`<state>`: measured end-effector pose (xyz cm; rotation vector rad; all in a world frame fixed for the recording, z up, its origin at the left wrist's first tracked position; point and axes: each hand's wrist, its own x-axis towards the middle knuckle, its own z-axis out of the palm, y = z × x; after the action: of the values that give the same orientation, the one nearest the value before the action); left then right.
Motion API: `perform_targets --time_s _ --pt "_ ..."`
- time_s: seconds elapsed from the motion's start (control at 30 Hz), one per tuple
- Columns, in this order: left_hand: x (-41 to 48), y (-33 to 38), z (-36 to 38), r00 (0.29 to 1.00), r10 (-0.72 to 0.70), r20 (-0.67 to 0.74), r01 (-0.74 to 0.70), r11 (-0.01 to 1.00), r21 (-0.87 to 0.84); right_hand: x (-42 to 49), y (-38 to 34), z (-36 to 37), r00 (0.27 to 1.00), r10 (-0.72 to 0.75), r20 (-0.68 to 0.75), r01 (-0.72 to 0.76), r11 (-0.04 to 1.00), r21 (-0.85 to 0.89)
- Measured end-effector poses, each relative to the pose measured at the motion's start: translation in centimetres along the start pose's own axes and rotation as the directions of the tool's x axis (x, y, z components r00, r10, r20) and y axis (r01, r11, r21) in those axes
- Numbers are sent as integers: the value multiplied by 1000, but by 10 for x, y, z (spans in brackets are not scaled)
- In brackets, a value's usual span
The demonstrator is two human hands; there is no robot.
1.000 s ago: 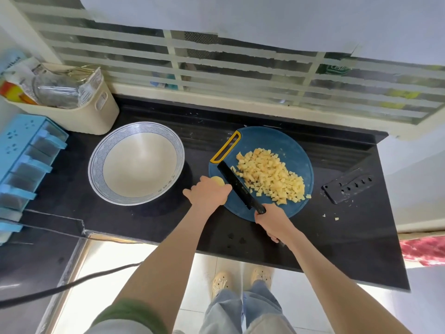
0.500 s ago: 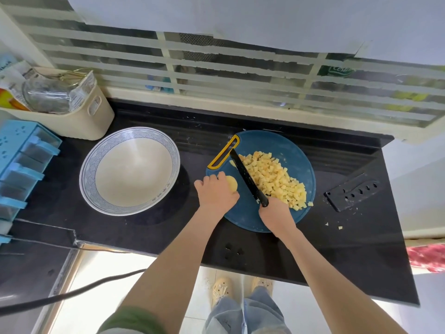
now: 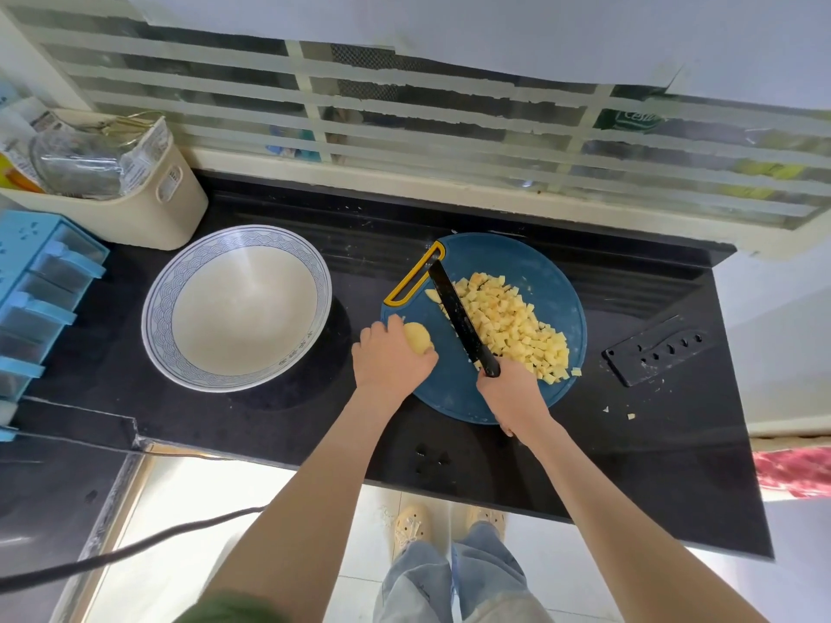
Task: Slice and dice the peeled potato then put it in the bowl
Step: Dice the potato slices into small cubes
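Steady pale yellow peeled potato chunk (image 3: 418, 338), near-left on round blue cutting board (image 3: 449, 397), under curled left hand (image 3: 391, 357); with right hand (image 3: 510, 393) clamped on long black knife (image 3: 458, 317), slice evenly, clear of diced heap (image 3: 508, 326) rightward.

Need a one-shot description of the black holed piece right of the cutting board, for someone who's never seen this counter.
On the black countertop, find the round blue cutting board. Right of it, not touching, lies a flat black strip, angled. Unlike the pale potato bits nearby, it is dark, long, and has a row of holes.
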<state>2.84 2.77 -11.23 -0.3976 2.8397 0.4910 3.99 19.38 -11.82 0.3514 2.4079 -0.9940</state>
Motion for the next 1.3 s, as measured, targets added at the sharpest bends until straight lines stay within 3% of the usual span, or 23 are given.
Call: perform_targets --time_s 0.1,0.23,0.43,0.63,0.73,0.83,1.13,1.3 --pt "0 -10 3 996 -23 88 22 1000 4 -2 1 2 1000 -9 13 10 1000 -17" --pt "2 -14 6 989 -34 145 55 988 -143 -5 2 6 999 -31 23 32 997 -75" --pt "5 -6 9 989 6 149 19 986 -167 -5 0 11 1000 -8 10 8 1000 -1" --pt "9 -15 3 962 -38 272 104 968 -229 -6 0 9 1000 -2 11 2 999 39" --pt "11 -11 4 927 -129 351 266 888 -376 -8 -3 9 1000 -11 19 10 998 54" --pt "8 -2 8 896 -189 401 403 725 -559 -9 -7 9 1000 -20 15 19 998 59" --pt "6 -10 14 892 -183 413 440 561 -702 -12 -4 13 997 -27 75 32 997 -70" --pt "8 -14 18 914 -124 387 378 606 -700 -14 -6 17 995 -26 97 35 995 -92"
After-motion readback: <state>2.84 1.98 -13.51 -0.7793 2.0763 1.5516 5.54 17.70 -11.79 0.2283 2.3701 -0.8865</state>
